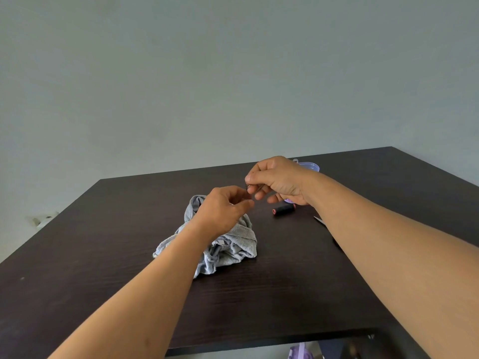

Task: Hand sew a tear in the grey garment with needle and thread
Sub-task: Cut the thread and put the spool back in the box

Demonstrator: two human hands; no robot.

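Both hands up over the dark table (103, 255), fingertips nearly meeting. I see the right hand (278, 181) with thumb and forefinger pressed together, pinching a thin needle (252, 187); its other fingers are curled beneath. The left hand (223, 208) has fingertips drawn together just below the needle, apparently pinching a thread end, though I cannot make out the strand itself. The grey garment (233, 244) lies crumpled on the table directly under the left wrist. A dark thread spool (283, 210) lies on its side, right of the garment. A scissor tip (320, 220) pokes out beside the right forearm.
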